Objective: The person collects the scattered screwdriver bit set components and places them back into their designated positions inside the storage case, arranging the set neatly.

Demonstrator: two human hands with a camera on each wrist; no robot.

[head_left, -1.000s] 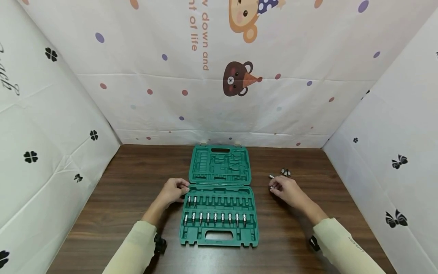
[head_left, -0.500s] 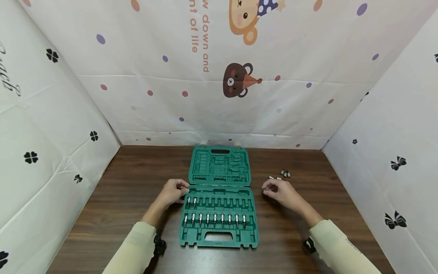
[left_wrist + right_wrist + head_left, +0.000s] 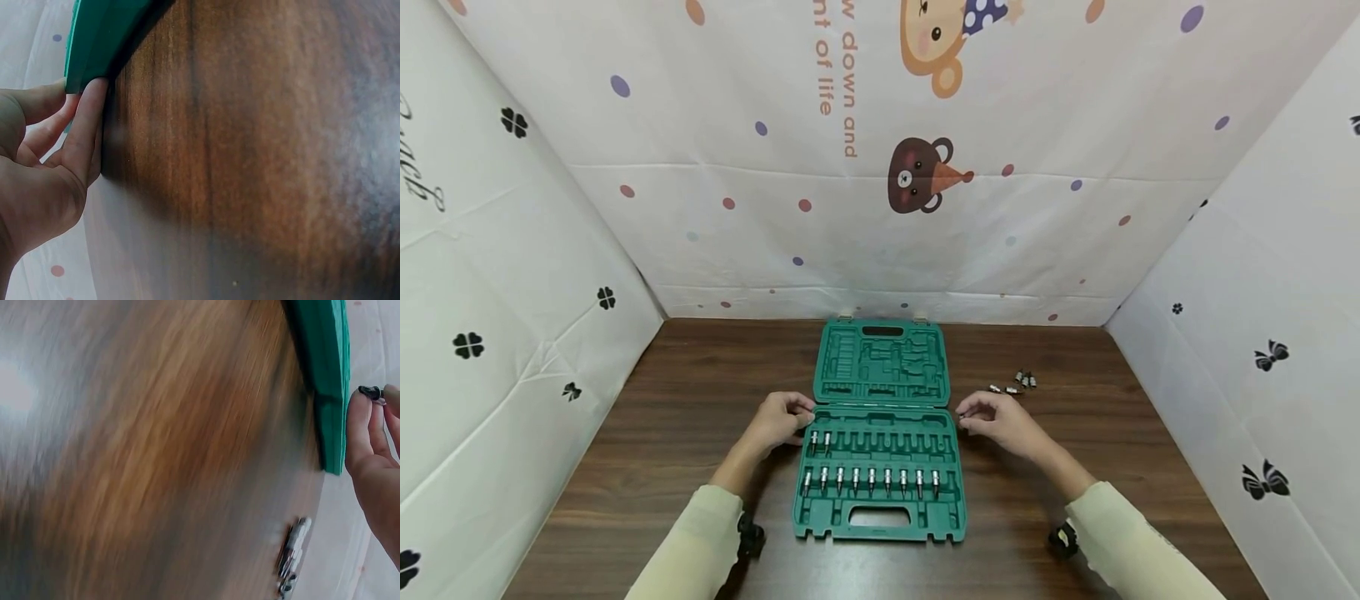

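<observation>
Small metal bit (image 3: 372, 394) pinched at fingertips of right hand (image 3: 1000, 423), right edge of right wrist view; sticks out past fingertips, mostly hidden in head view. Same hand right of centre, just beside upper right edge of open green case (image 3: 927, 517). Left hand (image 3: 777, 422), left of centre, pinches case's left edge near hinge. Two bits (image 3: 827, 442) at left of case's upper row, nine in lower row. Loose bits (image 3: 1032, 381) on table (image 3: 700, 425), right of case.
</observation>
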